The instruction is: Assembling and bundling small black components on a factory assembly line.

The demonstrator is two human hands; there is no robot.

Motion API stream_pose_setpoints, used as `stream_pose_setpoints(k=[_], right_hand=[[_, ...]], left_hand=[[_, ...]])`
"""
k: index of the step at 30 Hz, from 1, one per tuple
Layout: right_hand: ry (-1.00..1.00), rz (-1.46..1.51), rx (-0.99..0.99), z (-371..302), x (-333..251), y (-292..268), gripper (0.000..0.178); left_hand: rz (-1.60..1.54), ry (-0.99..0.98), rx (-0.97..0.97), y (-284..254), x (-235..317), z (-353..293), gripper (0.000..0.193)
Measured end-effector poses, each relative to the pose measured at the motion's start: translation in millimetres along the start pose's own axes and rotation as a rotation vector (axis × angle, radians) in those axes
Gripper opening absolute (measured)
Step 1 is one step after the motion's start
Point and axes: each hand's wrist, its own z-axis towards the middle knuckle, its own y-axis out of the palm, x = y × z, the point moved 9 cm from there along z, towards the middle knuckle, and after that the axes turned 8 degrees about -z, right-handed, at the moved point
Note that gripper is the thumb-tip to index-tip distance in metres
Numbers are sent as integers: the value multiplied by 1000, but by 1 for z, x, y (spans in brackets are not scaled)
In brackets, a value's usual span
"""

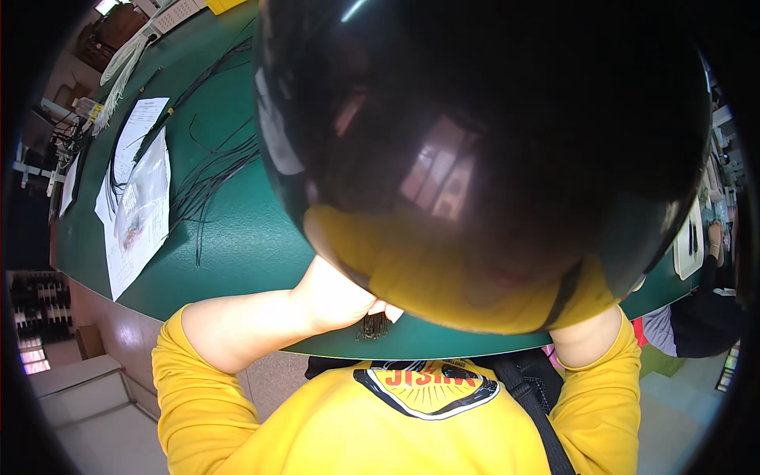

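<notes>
A large, glossy black curved surface (491, 103) fills the upper middle and right, with the yellow clothing mirrored in it. Below its left edge my left hand (340, 297) shows in part, at the near edge of the green table. Its fingers are closed at a small bundle of thin black wires (372, 326), whose ends stick out under the fingertips. The rest of that bundle is hidden. On the right only my bare forearm below the yellow sleeve comes into sight; the black surface covers my right hand and anything it may hold.
On the green table (229, 237) to the left lie long black cables (218, 170), printed sheets (131, 261) and a clear plastic bag (146, 202) with small parts. White cables (119, 71) hang at the far left. A pale tray (687, 241) stands at the right, near another person's arm (716, 237).
</notes>
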Motion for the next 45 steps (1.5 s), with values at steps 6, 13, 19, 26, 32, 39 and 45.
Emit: stream_pose_setpoints(k=[6,13,19,26,32,39,45], right_hand=[[-184,-426,-150,6,-25,10,63],[15,-96,-56,-2,2,7,64],[91,198,21,-9,18,6,64],[231,233,-45,-9,24,10,64],[165,376,-5,-10,21,10,61],[-78,-204,-170,-7,4,10,62],[-207,-273,9,6,-21,2,52]], left_hand=[[-19,27,-25,2,1,-1,18],[101,221,-54,9,22,-1,16],[243,235,-23,3,11,-1,14],[43,92,39,-3,7,-3,12],[-117,92,29,-5,-6,2,9],[-224,188,37,-3,5,0,5],[-261,170,41,-2,-4,1,8]])
